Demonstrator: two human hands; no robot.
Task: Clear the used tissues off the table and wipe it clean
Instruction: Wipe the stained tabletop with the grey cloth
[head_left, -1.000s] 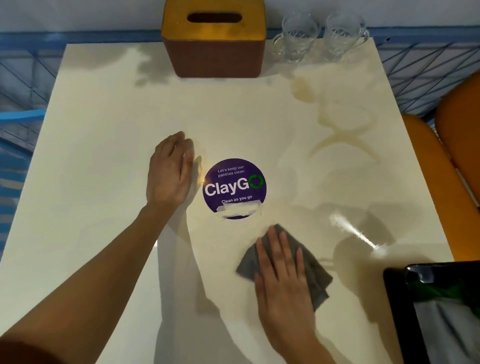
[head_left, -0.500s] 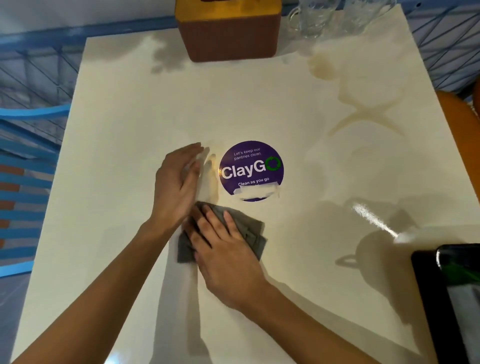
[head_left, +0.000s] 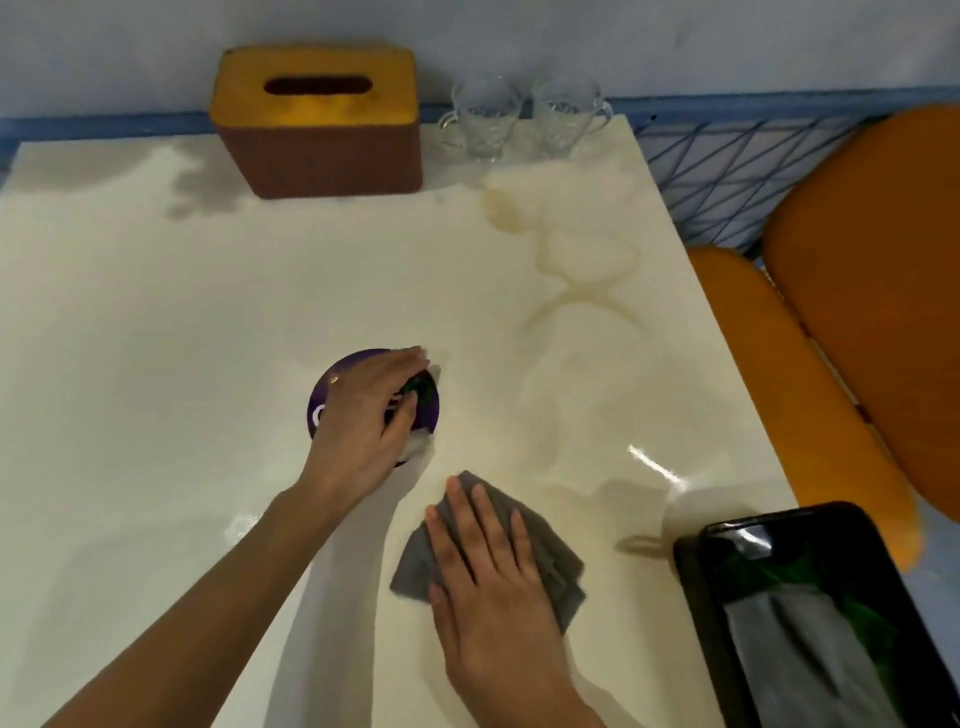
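At the near middle of the tabletop (head_left: 156, 338), your right hand (head_left: 488, 571) has swung the grey cloth (head_left: 553, 556) back to the right. Half a second ago it was tucked against your left wrist, left of the purple sticker (head_left: 332, 384); now it sits just below and right of that sticker. That is 1 full side-to-side pass, so the near strip looks covered.

Your right fingers (head_left: 483, 519) lie straight and slightly spread, pressing the cloth flat. Your left hand (head_left: 363, 415) has slid across too. It was beside the sticker, and now it rests on top of it with its fingers (head_left: 395, 369) close together and gently bent. I can't see them holding anything; the white patch at the thumb side looks like part of the sticker.

No used tissue shows anywhere on the tabletop, so the clearing half seems done.

The wiping isn't. The brownish stain (head_left: 571, 270) is untouched on the far right, well apart from the cloth. It starts just in front of the 2 cups (head_left: 483, 119), which stand beside the tissue box (head_left: 317, 119). To my eye, that patch is where your cloth needs to head next.
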